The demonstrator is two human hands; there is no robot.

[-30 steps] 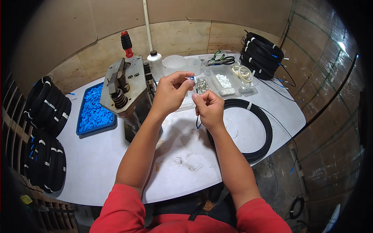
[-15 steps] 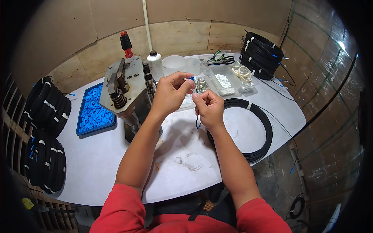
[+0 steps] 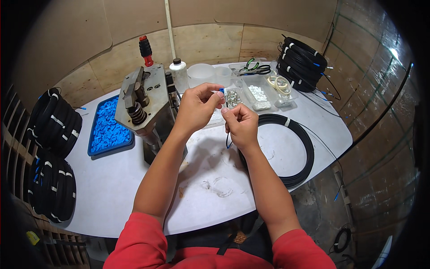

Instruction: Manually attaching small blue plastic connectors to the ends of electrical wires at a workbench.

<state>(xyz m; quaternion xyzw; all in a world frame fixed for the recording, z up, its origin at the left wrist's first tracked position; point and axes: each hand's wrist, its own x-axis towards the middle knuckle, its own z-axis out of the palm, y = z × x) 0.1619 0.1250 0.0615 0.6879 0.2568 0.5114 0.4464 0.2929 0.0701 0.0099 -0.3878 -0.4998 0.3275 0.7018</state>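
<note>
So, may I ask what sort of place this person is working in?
Most likely a small workshop where cables are handled: a heavy metal machine stands on the table beside a tray of small blue parts, and tied coils of black cable are stacked at both sides.

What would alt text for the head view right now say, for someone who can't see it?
A person's left hand pinches a small blue piece while the right hand holds a thin black cable close by, above a white table. A coil of black cable lies to the right; a metal machine and a tray of blue pieces stand to the left.
</note>
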